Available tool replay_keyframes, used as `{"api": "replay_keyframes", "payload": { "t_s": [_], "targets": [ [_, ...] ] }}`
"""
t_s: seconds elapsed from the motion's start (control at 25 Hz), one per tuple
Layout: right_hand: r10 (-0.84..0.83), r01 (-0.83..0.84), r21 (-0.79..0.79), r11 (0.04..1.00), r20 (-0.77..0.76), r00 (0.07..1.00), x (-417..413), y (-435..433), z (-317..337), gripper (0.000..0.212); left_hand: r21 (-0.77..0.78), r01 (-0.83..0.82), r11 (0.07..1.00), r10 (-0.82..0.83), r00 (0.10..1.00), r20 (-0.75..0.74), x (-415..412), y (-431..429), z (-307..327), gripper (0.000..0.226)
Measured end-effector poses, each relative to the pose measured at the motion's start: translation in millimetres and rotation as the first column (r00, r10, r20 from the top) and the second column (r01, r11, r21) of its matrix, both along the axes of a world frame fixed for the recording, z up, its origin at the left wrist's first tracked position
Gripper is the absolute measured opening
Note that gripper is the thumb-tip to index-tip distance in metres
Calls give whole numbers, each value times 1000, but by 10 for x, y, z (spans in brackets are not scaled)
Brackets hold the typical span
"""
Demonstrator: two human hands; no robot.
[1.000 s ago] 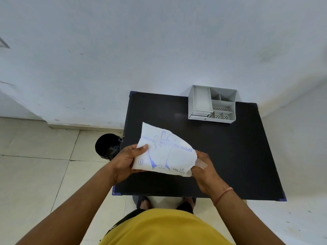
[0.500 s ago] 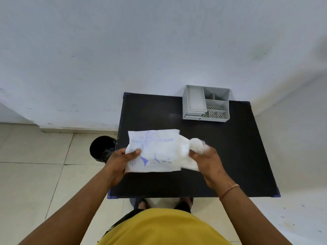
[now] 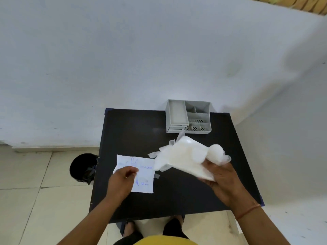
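Note:
A flat white glove packet (image 3: 144, 175) with blue print lies at the left of the black table (image 3: 177, 197). My left hand (image 3: 122, 181) holds its left part, fingers curled over the paper. My right hand (image 3: 221, 179) grips a thick wad of thin translucent white plastic gloves (image 3: 185, 156), lifted above the table's middle right. Loose glove ends hang out of the wad toward the packet.
A grey plastic organiser (image 3: 188, 116) with several compartments stands at the table's back edge by the white wall. A black bin (image 3: 83, 167) sits on the tiled floor left of the table. My feet show under the near edge.
My right hand has pulled the wad of gloves out of the packet and carried it up to the right. My left hand has lowered the emptied packet toward the table.

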State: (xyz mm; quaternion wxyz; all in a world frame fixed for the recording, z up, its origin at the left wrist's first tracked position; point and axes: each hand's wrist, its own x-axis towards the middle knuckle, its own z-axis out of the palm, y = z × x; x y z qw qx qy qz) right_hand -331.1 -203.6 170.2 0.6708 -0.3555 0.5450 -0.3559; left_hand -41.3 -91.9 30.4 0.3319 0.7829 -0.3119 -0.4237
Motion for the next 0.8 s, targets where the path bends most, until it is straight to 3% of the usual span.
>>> {"api": "replay_keyframes", "payload": {
  "t_s": [0.04,0.08,0.12,0.16,0.2,0.28,0.44,0.48,0.64,0.72,0.8],
  "targets": [
    [-14,9,56,998,87,996,-30,-7,-4,36,34,-14,999,25,937,-347,-132,-70,187,20],
    [-23,7,104,995,159,987,-55,-9,-1,38,47,-13,999,41,746,-664,-274,-120,353,23],
    [-29,-1,137,991,216,976,-70,-9,-2,38,35,-34,999,47,508,-860,-405,-159,503,30],
    [-36,-6,158,987,261,965,-89,-10,-7,36,2,-71,997,23,299,-954,-508,-214,610,42],
    [-37,-15,172,985,294,955,-119,-14,-14,34,-46,-95,994,-30,170,-985,-611,-286,720,54],
    [-13,-40,178,983,283,959,-206,-29,-34,36,-124,-109,986,-116,76,-990,-757,-423,885,66],
    [102,-118,110,987,140,985,-379,-134,1,37,-140,-14,990,-136,162,-977,-887,-605,1096,64],
    [127,-138,95,986,109,986,-412,-169,22,37,-136,19,991,-137,225,-965,-913,-639,1149,58],
    [202,-210,103,972,84,976,-521,-334,67,47,-98,90,991,-133,646,-752,-1107,-777,1322,43],
    [202,-215,126,968,114,973,-538,-405,71,48,-121,44,992,-114,735,-669,-1184,-809,1364,51],
    [179,-208,159,965,182,967,-553,-468,47,49,-188,0,982,-121,768,-629,-1221,-800,1402,68]
  ]
}}
